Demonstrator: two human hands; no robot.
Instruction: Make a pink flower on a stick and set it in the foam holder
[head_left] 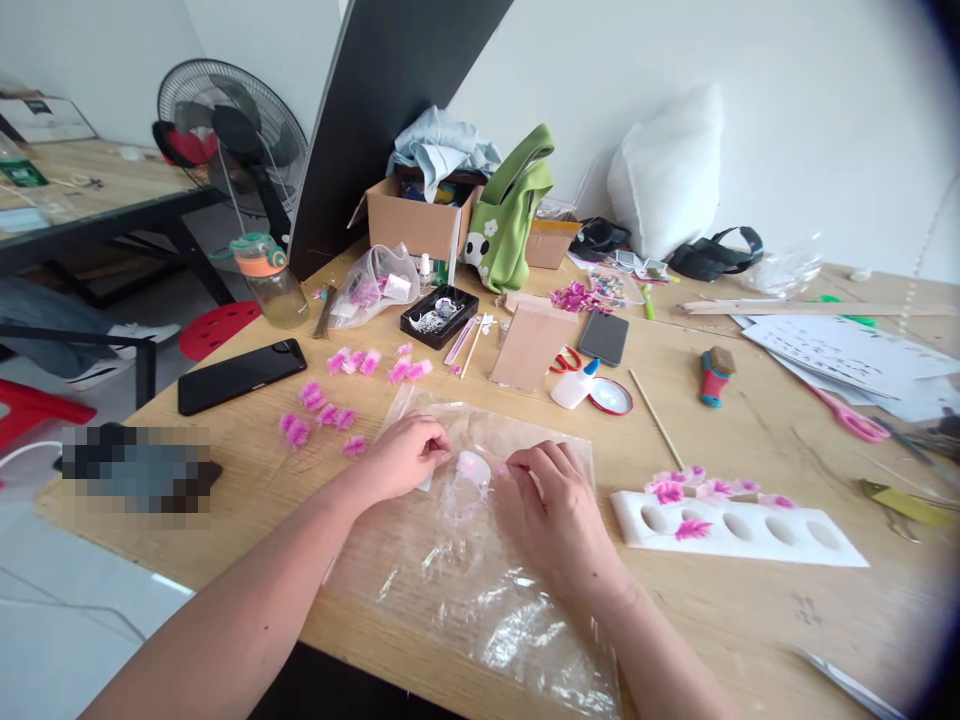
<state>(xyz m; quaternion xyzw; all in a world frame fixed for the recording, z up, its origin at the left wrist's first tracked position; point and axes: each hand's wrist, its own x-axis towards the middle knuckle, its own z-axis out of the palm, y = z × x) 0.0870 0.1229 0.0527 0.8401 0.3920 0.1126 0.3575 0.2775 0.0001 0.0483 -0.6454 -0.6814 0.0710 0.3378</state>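
My left hand [411, 452] is closed in a pinch above a clear plastic sheet [420, 590]. What its fingertips hold, if anything, is too small to name. My right hand [553, 490] is also pinched, with a faint pinkish bit at its fingertips that I cannot make out. Between the two hands, on the plastic, is a whitish-pink smear or film [472, 470]. Fluffy pink petal pieces [326, 413] lie in small groups beyond my left forearm. To the right of my right hand, pink flower pieces [694, 528] rest on and behind a white foam block [739, 530] with several oval hollows.
Behind the plastic stand a glue bottle [574, 388], a round lid [610, 397], a cardboard piece [532, 345] and a black tray [439, 315]. A black phone [242, 376] and a drink bottle [268, 285] are left. Pink scissors [851, 415] and a metal blade [847, 682] lie right.
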